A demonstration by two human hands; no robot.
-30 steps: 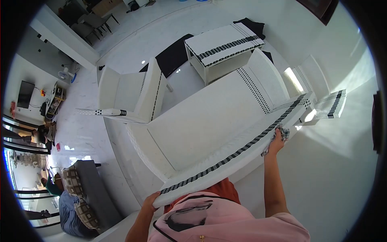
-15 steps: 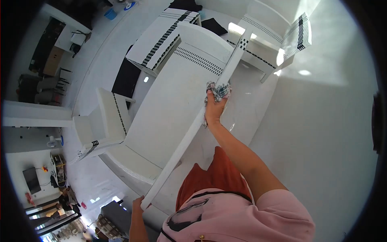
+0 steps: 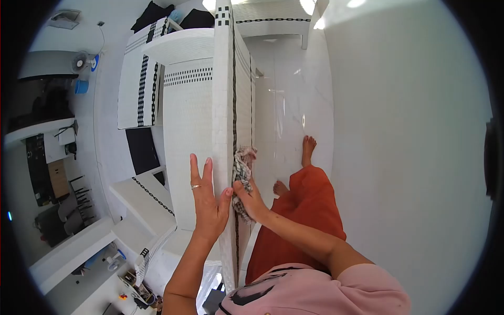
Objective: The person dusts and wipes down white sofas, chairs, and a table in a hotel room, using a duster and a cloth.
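Note:
A white woven sofa (image 3: 189,110) with black checked trim runs away from me, its tall backrest (image 3: 223,105) seen edge-on from above. My right hand (image 3: 252,200) presses a crumpled checkered cloth (image 3: 244,164) against the outer face of the backrest, beside a dark trim line. Over the seat side, my left hand (image 3: 210,207) has its fingers spread and holds nothing. Its thumb is at the top edge of the backrest; whether it touches cannot be made out. A ring is on one finger.
Left of the sofa stand a white woven table (image 3: 131,94) and a white armchair (image 3: 142,202). Another white woven seat (image 3: 273,26) is at the far end. Shiny floor (image 3: 286,100) and a pale wall (image 3: 399,157) lie to the right, with my bare feet on the floor.
My view has turned, so the backrest now runs nearly straight ahead. My right hand moved the cloth from the top rail to the outer face. My left hand left the rail's near end and opened.

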